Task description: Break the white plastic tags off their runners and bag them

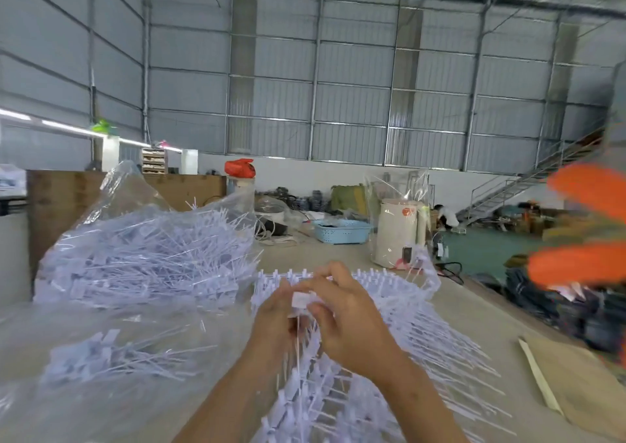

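A fanned stack of white plastic tags on their runners (399, 310) lies on the table before me. Both hands meet over its near left part. My left hand (276, 320) and my right hand (342, 310) pinch one white tag (300, 298) between their fingertips, its thin tail hanging down between them. A large clear plastic bag (145, 249) heaped with loose white tags stands at the left. A smaller heap of tags (111, 358) lies under clear film at the near left.
At the back of the table stand a white kettle-like appliance (398, 234) in clear wrap and a blue basket (342, 230). Blurred orange objects (582, 236) hang at the right edge. A cardboard sheet (576, 378) lies at the near right.
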Demonstrator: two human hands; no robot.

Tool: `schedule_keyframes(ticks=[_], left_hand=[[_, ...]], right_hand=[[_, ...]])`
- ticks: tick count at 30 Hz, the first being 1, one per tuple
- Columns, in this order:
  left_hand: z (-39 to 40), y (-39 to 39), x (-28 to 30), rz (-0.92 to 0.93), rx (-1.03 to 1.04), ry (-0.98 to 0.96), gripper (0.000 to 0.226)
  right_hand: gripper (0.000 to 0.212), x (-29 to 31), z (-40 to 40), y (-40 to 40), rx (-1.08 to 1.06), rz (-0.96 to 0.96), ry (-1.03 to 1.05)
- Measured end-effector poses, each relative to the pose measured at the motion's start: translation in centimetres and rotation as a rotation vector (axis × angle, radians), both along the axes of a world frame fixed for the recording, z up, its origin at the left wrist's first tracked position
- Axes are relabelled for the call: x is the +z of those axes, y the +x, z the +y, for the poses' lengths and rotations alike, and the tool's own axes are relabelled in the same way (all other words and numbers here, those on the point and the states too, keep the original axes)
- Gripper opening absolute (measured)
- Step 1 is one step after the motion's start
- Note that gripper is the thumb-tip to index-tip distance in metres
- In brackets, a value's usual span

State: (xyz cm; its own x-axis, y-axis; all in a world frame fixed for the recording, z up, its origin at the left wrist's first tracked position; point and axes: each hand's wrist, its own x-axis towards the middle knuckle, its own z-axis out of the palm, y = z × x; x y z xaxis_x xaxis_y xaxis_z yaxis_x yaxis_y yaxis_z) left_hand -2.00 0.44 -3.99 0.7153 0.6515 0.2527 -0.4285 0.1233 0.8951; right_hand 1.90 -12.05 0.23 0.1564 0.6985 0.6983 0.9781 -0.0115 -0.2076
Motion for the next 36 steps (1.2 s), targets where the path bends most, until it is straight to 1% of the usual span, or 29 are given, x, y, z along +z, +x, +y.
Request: schedule_keyframes(ticks=[2, 3, 4, 5, 6, 8, 9, 10, 11, 13, 14, 15, 16, 18, 20, 21, 23, 25, 26, 27, 28, 29, 30, 31, 32, 34, 36], left_hand=[[-1.1, -0.2, 0.7, -0.064, -0.166, -0.048, 0.060], [-1.3, -0.4, 0.9, -0.079, -0.193, -0.028, 0.068], [-1.6, -0.7, 1.1, -0.087, -0.186, 0.009, 0.070], [-1.9, -0.8, 1.2, -0.083, -0.136, 0.062, 0.064], [-2.2, -0.9, 1.2, -0.067, -0.055, 0.140, 0.053], [-2.1, -0.8, 1.0, -0.034, 0.141, 0.305, 0.031], [-1.9, -0.8, 0.9, -0.033, 0.208, 0.337, 0.026], [-1.8, -0.8, 0.8, -0.038, 0.239, 0.327, 0.025], [-1.6, -0.9, 0.8, -0.053, 0.226, 0.265, 0.026], [-1.4, -0.9, 1.1, -0.112, 0.093, 0.027, 0.037], [-1.1, -0.8, 1.2, -0.122, 0.027, -0.068, 0.044], [-0.8, -0.7, 1.1, -0.116, -0.004, -0.119, 0.049], [-0.3, -0.6, 0.8, -0.106, -0.002, -0.155, 0.052], [0.5, -0.6, 0.1, -0.075, 0.047, -0.232, 0.048], [1.6, -0.8, -0.8, -0.046, 0.084, -0.316, 0.040], [2.0, -0.8, -1.1, -0.031, 0.089, -0.351, 0.037], [2.7, -0.8, -1.6, 0.011, 0.079, -0.368, 0.034], [2.8, -0.5, -1.9, 0.058, 0.055, -0.338, 0.036], [2.7, -0.4, -1.9, 0.070, 0.040, -0.321, 0.037], [2.5, -0.2, -1.8, 0.068, 0.022, -0.310, 0.039], [2.4, -0.1, -1.7, 0.056, 0.003, -0.305, 0.041], [2.2, -0.1, -1.5, 0.042, -0.021, -0.300, 0.044], [2.1, -0.1, -1.3, 0.029, -0.047, -0.293, 0.049], [1.9, -0.2, -1.2, 0.015, -0.075, -0.283, 0.054], [1.8, -0.2, -1.1, 0.001, -0.099, -0.270, 0.059], [1.5, -0.2, -1.1, -0.014, -0.115, -0.243, 0.066], [1.3, -0.2, -1.2, 0.011, -0.080, -0.206, 0.063]], right_hand=[[0.041, 0.6, -0.3, 0.5, 0.003, 0.034, -0.003], [0.042, 0.9, -0.3, 0.6, 0.002, 0.037, -0.016], [0.044, 1.1, -0.3, 0.9, -0.001, 0.045, -0.035], [0.045, 1.2, -0.3, 1.1, -0.003, 0.053, -0.055], [0.045, 1.2, -0.3, 1.3, -0.005, 0.050, -0.064], [0.043, 1.1, -0.4, 1.8, -0.049, -0.018, -0.049], [0.041, 1.0, -0.5, 2.1, -0.113, -0.081, -0.030], [0.039, 1.0, -0.6, 2.3, -0.188, -0.141, -0.021], [0.035, 1.2, -0.8, 2.5, -0.262, -0.176, -0.041], [0.025, 1.6, -1.4, 2.6, -0.352, -0.225, -0.121], [0.021, 2.1, -1.8, 2.5, -0.366, -0.263, -0.120], [0.018, 2.9, -2.2, 2.2, -0.390, -0.296, -0.102], [0.015, 4.0, -2.8, 1.7, -0.412, -0.329, -0.056], [0.008, 6.6, -4.1, 0.3, -0.442, -0.409, 0.079], [0.007, 9.4, -5.7, -1.3, -0.437, -0.499, 0.326], [0.006, 10.6, -6.5, -1.9, -0.415, -0.532, 0.405], [0.017, 12.4, -7.9, -2.9, -0.366, -0.533, 0.432], [0.026, 13.4, -8.7, -3.7, -0.378, -0.524, 0.346], [0.027, 13.6, -8.6, -3.8, -0.416, -0.528, 0.258], [0.029, 13.5, -8.2, -3.6, -0.459, -0.514, 0.133], [0.031, 13.3, -7.5, -3.3, -0.485, -0.450, -0.026], [0.033, 12.7, -6.6, -2.7, -0.460, -0.321, -0.202], [0.032, 11.7, -5.4, -1.9, -0.392, -0.151, -0.373], [0.030, 10.4, -4.1, -1.0, -0.315, -0.003, -0.502], [0.031, 8.9, -2.7, 0.1, -0.247, 0.095, -0.589], [0.030, 5.3, -0.2, 2.4, -0.164, 0.195, -0.672], [0.025, 2.3, 1.6, 3.9, -0.134, 0.219, -0.640]])
